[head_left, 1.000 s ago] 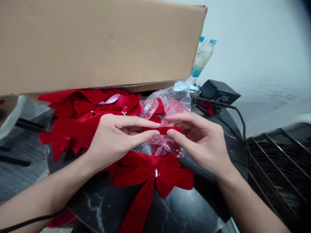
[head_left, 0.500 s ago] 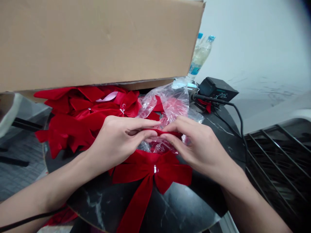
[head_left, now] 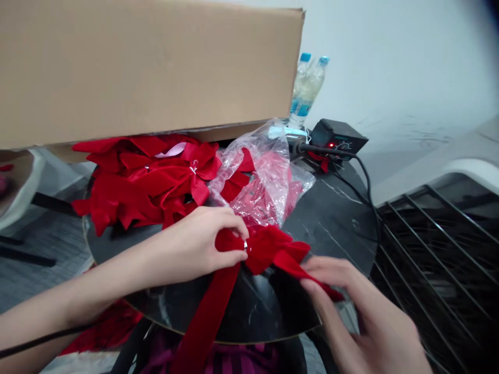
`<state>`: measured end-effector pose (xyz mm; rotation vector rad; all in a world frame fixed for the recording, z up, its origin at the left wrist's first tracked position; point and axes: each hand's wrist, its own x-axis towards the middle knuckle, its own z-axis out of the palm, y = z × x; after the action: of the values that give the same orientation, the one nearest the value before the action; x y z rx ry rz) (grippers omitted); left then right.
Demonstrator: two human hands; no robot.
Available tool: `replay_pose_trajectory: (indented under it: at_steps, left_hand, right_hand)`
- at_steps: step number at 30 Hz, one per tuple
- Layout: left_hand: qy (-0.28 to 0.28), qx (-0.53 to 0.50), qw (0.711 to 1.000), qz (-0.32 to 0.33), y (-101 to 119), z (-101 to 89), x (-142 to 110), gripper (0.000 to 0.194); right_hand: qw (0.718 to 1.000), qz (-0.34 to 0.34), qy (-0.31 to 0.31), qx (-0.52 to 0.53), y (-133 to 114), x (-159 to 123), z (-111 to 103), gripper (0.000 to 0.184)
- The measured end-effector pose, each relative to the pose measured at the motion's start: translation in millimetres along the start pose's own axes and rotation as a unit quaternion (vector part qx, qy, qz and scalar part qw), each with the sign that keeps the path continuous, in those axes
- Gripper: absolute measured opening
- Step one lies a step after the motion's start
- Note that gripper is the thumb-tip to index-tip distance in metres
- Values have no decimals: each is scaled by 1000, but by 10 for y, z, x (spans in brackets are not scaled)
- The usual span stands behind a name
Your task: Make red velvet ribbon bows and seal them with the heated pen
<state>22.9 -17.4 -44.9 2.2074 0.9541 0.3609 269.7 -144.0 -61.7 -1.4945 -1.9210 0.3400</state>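
pinching the red bow (head_left: 265, 246) by its silver tie (head_left: 245, 245): left hand (head_left: 202, 239). right hand (head_left: 362, 309) clamped on red strip (head_left: 290, 264). bow's over black table (head_left: 331, 213). likely light, soft, creases easily; grip the tie.

A pale wall (head_left: 409, 67), scuffed with dark marks, rises behind the round black marble-patterned table (head_left: 327, 223). Right of the table stands a dark rack (head_left: 452, 241) of parallel bars, and left of the table spreads a grey, streaky floor (head_left: 42, 234), all in cool light
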Motion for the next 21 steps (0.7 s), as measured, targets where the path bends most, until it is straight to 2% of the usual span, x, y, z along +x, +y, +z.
replay_pose_trajectory:
  at_steps: [2, 6, 8, 10, 13, 16, 18, 21]
  left_hand:
    - [3, -91, 995, -30, 66, -112, 43, 20]
    - [-51, -253, 964, -61, 121, -218, 103, 17]
    - [-73, -294, 951, -68, 112, -210, 119, 17]
    - [-86, -314, 943, -73, 100, -190, 127, 20]
    - [-105, -315, 939, -93, 101, -173, 127, 24]
    - [-134, -303, 936, -120, 115, -162, 133, 28]
    - [-153, -321, 925, -135, 120, -144, 150, 30]
    - [-155, -394, 895, -138, 118, -86, 185, 25]
  right_hand:
    - [1000, 7, 16, 23, -20, -23, 47, 8]
    - [987, 19, -33, 156, 69, 87, 194, 6]
    - [971, 22, -50, 234, 142, 164, 251, 12]
    - [964, 32, -59, 256, 182, 220, 244, 14]
    - [970, 72, -68, 221, 158, 257, 107, 16]
    - [971, 108, -114, 179, 106, 243, -81, 17]
    - [970, 119, -133, 167, 102, 212, -179, 18]
    - [972, 116, -124, 164, 163, 170, -283, 16]
